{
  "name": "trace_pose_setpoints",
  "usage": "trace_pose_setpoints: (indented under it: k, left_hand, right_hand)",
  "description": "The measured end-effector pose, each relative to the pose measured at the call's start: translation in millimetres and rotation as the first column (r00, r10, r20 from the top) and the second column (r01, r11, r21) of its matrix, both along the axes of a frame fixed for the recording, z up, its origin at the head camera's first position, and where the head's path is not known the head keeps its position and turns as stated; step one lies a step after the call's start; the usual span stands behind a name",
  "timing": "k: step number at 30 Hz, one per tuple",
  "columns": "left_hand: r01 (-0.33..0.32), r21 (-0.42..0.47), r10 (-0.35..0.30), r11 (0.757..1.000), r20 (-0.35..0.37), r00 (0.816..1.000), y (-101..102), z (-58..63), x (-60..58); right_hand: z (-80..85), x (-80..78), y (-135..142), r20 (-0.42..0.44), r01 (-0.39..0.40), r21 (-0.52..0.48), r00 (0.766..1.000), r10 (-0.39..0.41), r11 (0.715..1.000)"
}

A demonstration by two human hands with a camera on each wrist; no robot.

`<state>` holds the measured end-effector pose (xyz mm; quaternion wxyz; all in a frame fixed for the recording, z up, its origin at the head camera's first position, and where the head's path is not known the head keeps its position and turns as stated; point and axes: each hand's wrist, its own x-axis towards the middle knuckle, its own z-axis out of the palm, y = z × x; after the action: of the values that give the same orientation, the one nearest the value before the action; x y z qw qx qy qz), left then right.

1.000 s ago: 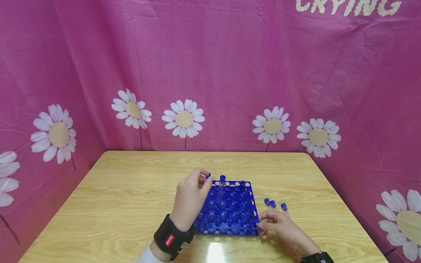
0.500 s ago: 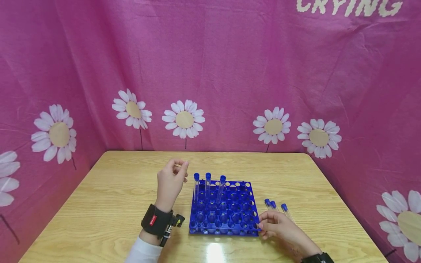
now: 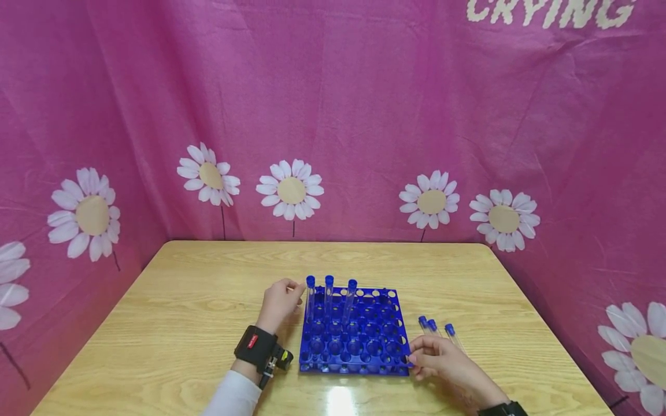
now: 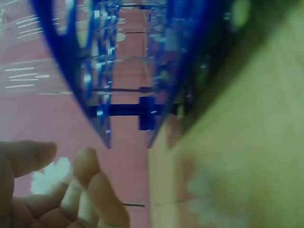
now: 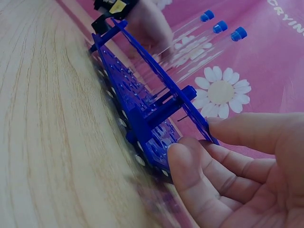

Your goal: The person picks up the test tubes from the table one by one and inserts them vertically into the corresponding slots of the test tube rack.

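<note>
A blue plastic test tube rack (image 3: 359, 346) lies on the table. Toward its back left, three clear test tubes with blue caps (image 3: 329, 294) stand in it, one leaning slightly. My left hand (image 3: 281, 303) is beside the rack's back left corner. In the left wrist view its fingers (image 4: 88, 166) are loosely bent, hold nothing and are apart from the rack's edge. My right hand (image 3: 439, 361) pinches the front right corner of the rack's top plate between thumb and fingers, which the right wrist view shows from the side.
Several more capped test tubes (image 3: 451, 332) lie on the table right of the rack, partly hidden behind my right hand. The wooden table (image 3: 208, 289) ends at a pink curtain with daisies (image 3: 364, 115). Both wrists wear black straps.
My left hand has let go of a tube at the rack's back left, drawn off to the left, then come down beside that corner. My right hand has kept its grip on the rack.
</note>
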<state>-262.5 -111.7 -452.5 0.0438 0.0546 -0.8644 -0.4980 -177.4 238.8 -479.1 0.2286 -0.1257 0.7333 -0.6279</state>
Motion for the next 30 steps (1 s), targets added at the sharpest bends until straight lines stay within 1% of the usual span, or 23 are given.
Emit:
trace_pose_setpoints:
  k: [4, 6, 9, 12, 16, 21, 26, 29, 30]
  left_hand:
    - [0.089, 0.016, -0.09, 0.996, 0.079, 0.993, 1.3, -9.1, -0.1]
    - [0.118, 0.057, -0.124, 0.991, 0.102, 0.987, 1.8, -12.3, -0.1]
    - [0.14, 0.138, -0.157, 0.98, 0.114, 0.981, 2.1, -16.9, -0.8]
    - [0.158, 0.238, -0.19, 0.958, 0.118, 0.975, 0.8, -21.8, -2.6]
    - [0.186, 0.305, -0.231, 0.934, 0.119, 0.966, -3.6, -27.4, -5.4]
    - [0.197, 0.319, -0.25, 0.927, 0.134, 0.959, -8.0, -32.9, -9.0]
    - [0.201, 0.352, -0.263, 0.914, 0.137, 0.955, -9.4, -37.3, -11.0]
    - [0.196, 0.359, -0.262, 0.912, 0.143, 0.954, -9.6, -36.9, -11.2]
    - [0.197, 0.357, -0.262, 0.913, 0.144, 0.954, -9.7, -36.7, -11.2]
  right_hand:
    - [-1.0, 0.7, 0.3, -0.011, 0.002, 0.004, 1.0, -0.002, 1.0]
    - [-1.1, 1.3, 0.5, -0.011, 0.006, 0.003, 1.0, -0.006, 1.0]
    - [-0.7, 2.0, 0.5, -0.011, 0.006, 0.0, 1.0, -0.006, 1.0]
    - [0.5, 2.8, 0.4, -0.009, 0.006, 0.0, 1.0, -0.006, 1.0]
    - [3.0, 3.1, -0.4, -0.01, 0.007, 0.012, 1.0, -0.007, 1.0]
    - [4.0, 3.1, -1.7, -0.015, 0.019, 0.015, 1.0, -0.019, 1.0]
    - [4.5, 2.4, 1.0, -0.005, 0.037, -0.006, 0.999, -0.037, 0.999]
    - [9.1, -1.5, 8.0, -0.047, 0.029, 0.004, 0.998, -0.029, 1.0]
    - [11.9, -2.6, 11.3, -0.062, 0.04, 0.016, 0.997, -0.039, 0.999]
